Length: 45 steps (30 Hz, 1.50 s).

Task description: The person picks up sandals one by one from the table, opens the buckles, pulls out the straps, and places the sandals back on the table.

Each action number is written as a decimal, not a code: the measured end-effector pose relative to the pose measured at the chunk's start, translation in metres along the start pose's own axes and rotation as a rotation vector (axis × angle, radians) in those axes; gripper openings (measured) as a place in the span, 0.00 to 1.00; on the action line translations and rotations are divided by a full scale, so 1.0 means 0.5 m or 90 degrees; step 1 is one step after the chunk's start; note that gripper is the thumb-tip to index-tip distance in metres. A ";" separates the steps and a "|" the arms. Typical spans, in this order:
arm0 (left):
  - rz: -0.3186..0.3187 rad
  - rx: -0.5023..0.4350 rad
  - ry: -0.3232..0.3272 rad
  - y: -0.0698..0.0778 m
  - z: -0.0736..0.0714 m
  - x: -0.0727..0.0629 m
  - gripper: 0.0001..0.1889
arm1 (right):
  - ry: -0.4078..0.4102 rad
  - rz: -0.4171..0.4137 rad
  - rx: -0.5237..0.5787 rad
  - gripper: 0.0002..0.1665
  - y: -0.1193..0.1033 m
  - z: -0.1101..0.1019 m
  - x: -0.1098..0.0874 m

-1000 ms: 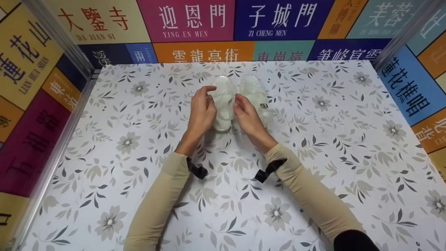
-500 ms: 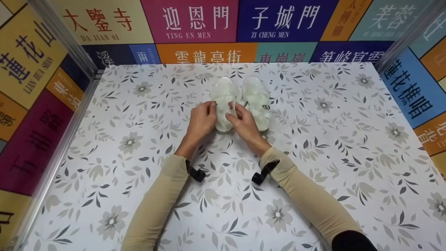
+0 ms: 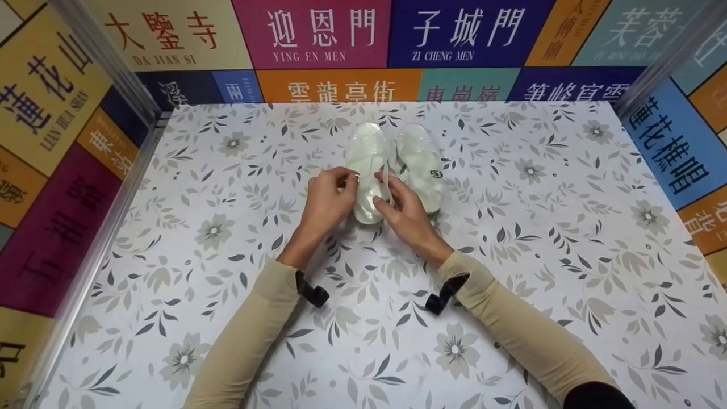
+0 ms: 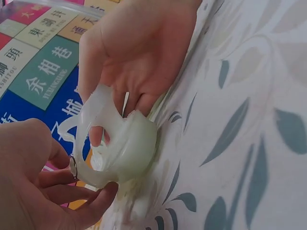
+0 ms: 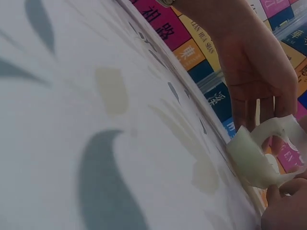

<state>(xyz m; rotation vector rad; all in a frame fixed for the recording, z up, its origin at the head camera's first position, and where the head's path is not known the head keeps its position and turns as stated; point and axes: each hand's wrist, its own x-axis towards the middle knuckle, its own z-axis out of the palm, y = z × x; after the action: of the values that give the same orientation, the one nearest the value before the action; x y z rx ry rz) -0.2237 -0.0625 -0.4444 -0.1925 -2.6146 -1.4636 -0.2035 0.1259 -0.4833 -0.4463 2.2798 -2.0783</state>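
A pair of pale, translucent jelly sandals stands side by side on the table, toes pointing away from me. At the left sandal, my left hand pinches the outer side of the ankle strap, by a small metal buckle. My right hand holds the strap's inner side between thumb and fingers. In the left wrist view the strap arches up from the heel cup. The right sandal stands just beside, untouched, with a dark and gold buckle on its outer side. Fingers hide part of the strap.
A white cloth with grey flowers and leaves covers the table. Colourful panels with Chinese lettering rise behind it and along both sides. Each wrist wears a black band.
Both hands have drawn back toward me and taken hold of the left sandal's strap. One second ago the left fingers hovered by that sandal. The left sandal has shifted slightly toward me.
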 end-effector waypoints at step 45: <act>0.076 -0.053 -0.112 -0.044 0.010 -0.038 0.10 | -0.006 -0.211 -0.404 0.23 -0.043 -0.037 -0.030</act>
<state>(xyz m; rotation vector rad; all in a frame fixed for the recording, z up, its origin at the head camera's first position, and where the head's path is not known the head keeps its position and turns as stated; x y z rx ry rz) -0.2091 -0.0703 -0.4689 -0.4988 -2.6235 -1.5817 -0.1892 0.1460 -0.4629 -0.8945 2.9981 -1.3761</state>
